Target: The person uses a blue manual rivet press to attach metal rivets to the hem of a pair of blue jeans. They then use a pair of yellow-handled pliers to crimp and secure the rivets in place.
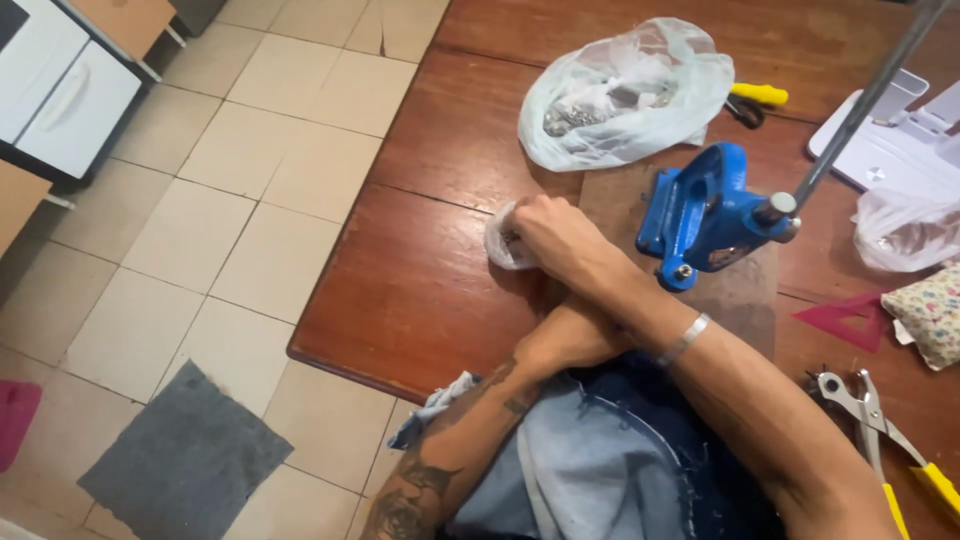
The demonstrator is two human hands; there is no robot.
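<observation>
Denim (600,470) lies nearest, over the worktop (420,290) edge. The left hand (565,340) rests there under the crossing right forearm; its fingers are hidden, so I cannot tell their grip. Farther out, the right hand (555,240) closes its fingers on a small bag (500,240), beside a blue press (700,215). Beyond sits a larger bag (620,90).

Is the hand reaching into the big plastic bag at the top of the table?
No, the right hand is in a small plastic bag near the table's edge, apart from the big plastic bag.
</observation>
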